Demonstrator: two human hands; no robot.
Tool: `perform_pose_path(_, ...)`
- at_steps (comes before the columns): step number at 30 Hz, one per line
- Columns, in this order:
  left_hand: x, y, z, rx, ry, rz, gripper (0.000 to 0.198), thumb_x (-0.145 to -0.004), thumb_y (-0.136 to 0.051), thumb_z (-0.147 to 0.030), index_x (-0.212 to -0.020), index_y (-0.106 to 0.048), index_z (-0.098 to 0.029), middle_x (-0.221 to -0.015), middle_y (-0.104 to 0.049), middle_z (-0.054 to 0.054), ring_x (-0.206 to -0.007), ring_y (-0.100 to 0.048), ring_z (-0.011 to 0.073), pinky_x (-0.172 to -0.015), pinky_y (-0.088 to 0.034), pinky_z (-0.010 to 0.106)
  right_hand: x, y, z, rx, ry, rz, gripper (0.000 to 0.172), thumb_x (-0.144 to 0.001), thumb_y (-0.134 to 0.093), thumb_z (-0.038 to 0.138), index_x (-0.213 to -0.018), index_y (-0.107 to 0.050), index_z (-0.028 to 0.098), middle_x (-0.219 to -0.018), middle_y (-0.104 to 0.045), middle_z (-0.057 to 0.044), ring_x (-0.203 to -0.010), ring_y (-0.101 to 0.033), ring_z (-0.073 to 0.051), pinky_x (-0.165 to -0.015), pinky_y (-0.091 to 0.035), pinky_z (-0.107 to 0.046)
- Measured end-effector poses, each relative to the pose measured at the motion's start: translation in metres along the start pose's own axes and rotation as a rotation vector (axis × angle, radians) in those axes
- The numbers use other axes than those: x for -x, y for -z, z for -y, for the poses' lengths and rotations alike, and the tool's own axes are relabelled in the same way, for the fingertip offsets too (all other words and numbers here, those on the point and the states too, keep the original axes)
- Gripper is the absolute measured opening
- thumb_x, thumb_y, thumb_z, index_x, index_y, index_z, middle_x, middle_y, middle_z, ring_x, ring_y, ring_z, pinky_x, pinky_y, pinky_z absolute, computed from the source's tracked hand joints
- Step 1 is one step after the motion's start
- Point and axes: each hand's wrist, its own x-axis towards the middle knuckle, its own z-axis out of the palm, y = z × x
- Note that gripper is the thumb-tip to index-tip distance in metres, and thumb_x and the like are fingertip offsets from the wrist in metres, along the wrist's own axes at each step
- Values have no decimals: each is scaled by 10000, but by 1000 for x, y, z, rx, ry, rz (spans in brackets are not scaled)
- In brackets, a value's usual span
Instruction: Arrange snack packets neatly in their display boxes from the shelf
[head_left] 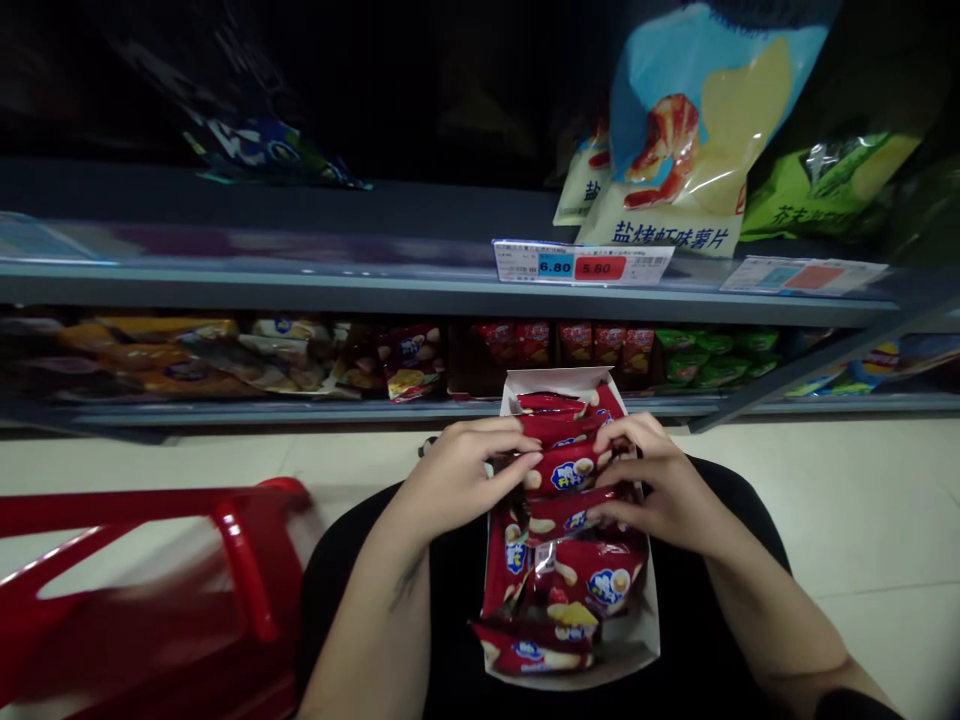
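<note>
A white open cardboard box rests on my lap, filled with several red snack packets that carry blue-and-white logos. Some lie in stacked rows, while one at the near end leans over the box's left corner. My left hand has its thumb and fingers on the left end of a red snack packet in the far half. At that packet's right end are the curled fingers of my right hand, with the lower ones touching the packet just nearer to me. The fingertips' undersides are hidden.
A red shopping cart or basket stands at my left. Ahead, the bottom shelf holds bagged snacks, including green packets. On the shelf above stand a blue-and-white chip bag and a green bag, behind price tags.
</note>
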Motion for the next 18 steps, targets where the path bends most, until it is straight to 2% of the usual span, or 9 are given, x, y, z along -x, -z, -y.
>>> perform_pose_path(3,-2,-3,3,1,14,82,192,-906,-564,-280,-909,-747,-224,-876,-721,27,-789,-662,161,-702,-492,264,-6,-13,-12,61,-44,-47,195,-681,-822,393,-713,-734,222,-1373,-501,-93,-1290,-401,-325,-1028,-378,-527)
perform_pose_path(5,-3,-1,3,10,30,160,194,-907,-555,-268,-901,-746,-235,-871,-717,12,-775,-655,151,-690,-482,255,-7,-21,-17,2,-102,-60,200,-693,-815,378,-687,-716,204,-1416,-475,-90,-1306,-417,-311,-1045,-383,-510)
perform_pose_path(8,-2,1,2,-5,77,232,212,-912,-544,-280,-833,-734,-232,-837,-707,-1,-736,-639,140,-656,-464,243,-5,-32,-22,-141,-222,-78,225,-719,-798,354,-656,-669,181,-1301,-568,-91,-1108,-592,-238,-962,-469,-425)
perform_pose_path(10,-2,1,1,-36,83,233,165,-878,-604,-326,-836,-729,-228,-838,-706,1,-745,-642,150,-664,-467,249,-5,-37,-23,-194,-279,-113,259,-702,-811,347,-633,-635,169,-1201,-610,-89,-989,-634,-210,-898,-502,-397)
perform_pose_path(12,-3,-1,2,-88,67,228,131,-842,-656,-333,-867,-725,-224,-854,-708,8,-768,-649,167,-683,-474,262,-6,-39,-22,-219,-301,-141,289,-682,-825,337,-612,-606,163,-1138,-622,-89,-983,-635,-214,-860,-518,-381)
perform_pose_path(15,-2,1,6,-143,19,153,124,-880,-604,-281,-884,-708,-214,-882,-710,21,-799,-656,175,-715,-483,276,-7,-34,-16,-264,-300,-179,261,-691,-816,355,-711,-628,176,-1203,-590,-101,-1072,-610,-234,-799,-546,-344)
perform_pose_path(18,7,15,15,-111,17,-94,143,-888,-591,-299,-855,-690,-202,-849,-698,28,-782,-651,165,-716,-501,268,-4,-17,-5,-242,-293,-366,242,-760,-760,359,-890,-629,203,-1245,-567,-112,-1064,-610,-219,-777,-553,-323)
